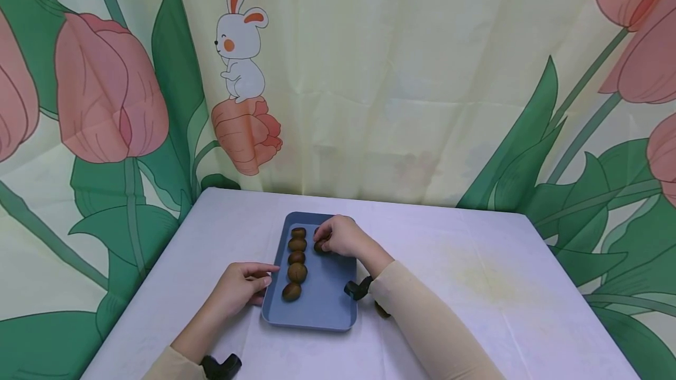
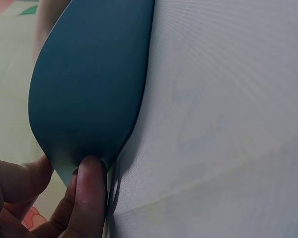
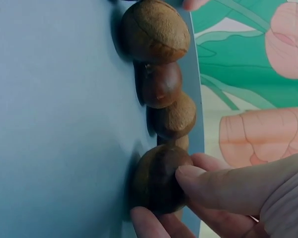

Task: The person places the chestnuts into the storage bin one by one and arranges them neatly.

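Observation:
A row of several brown chestnuts (image 1: pixel 297 272) runs along the left half of a blue tray (image 1: pixel 322 318). Near the tray's far right, my right hand (image 1: pixel 342 236) pinches a chestnut (image 3: pixel 159 181) between thumb and fingers, low over the tray floor. Part of another brown chestnut shows behind those fingers in the head view. My left hand (image 1: pixel 240 287) is at the tray's left side, index finger fairly straight at the rim. Seen from the left wrist, a fingertip (image 2: pixel 91 171) presses the tray's outer wall (image 2: pixel 92 84).
A brown nut (image 1: pixel 382 310) lies on the white tablecloth (image 1: pixel 465 321) right of the tray, partly covered by the right sleeve. Black straps with small mounts (image 1: pixel 358 289) sit on both wrists. Behind the table hangs a curtain (image 1: pixel 369 75) printed with tulips and a rabbit.

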### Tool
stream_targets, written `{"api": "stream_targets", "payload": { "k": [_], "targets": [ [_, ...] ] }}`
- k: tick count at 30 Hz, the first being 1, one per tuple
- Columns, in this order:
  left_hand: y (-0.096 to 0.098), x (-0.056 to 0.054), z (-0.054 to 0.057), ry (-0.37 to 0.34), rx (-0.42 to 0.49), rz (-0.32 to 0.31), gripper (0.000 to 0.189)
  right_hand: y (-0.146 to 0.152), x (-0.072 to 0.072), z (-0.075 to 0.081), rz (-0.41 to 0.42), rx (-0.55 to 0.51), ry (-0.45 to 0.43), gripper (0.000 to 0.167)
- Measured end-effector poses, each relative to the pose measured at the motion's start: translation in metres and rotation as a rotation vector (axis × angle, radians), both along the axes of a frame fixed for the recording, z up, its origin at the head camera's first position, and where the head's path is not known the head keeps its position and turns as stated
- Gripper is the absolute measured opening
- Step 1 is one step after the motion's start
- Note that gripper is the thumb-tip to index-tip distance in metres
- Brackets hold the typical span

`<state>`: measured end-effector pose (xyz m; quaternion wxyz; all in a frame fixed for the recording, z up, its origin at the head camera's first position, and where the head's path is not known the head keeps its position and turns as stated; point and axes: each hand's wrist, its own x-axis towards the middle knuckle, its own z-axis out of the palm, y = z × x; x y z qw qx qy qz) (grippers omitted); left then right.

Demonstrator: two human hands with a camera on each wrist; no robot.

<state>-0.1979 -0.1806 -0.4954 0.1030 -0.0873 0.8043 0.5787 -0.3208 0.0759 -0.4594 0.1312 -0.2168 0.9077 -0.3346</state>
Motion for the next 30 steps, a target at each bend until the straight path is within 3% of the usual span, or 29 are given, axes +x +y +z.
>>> {"api": "stream_targets", "payload": {
  "k": [30],
  "targets": [
    [0.000, 0.000, -0.001, -0.008, -0.007, 0.009, 0.028, 0.010, 0.002, 0.017, 0.018, 0.026, -0.001, 0.025]
  ]
}}
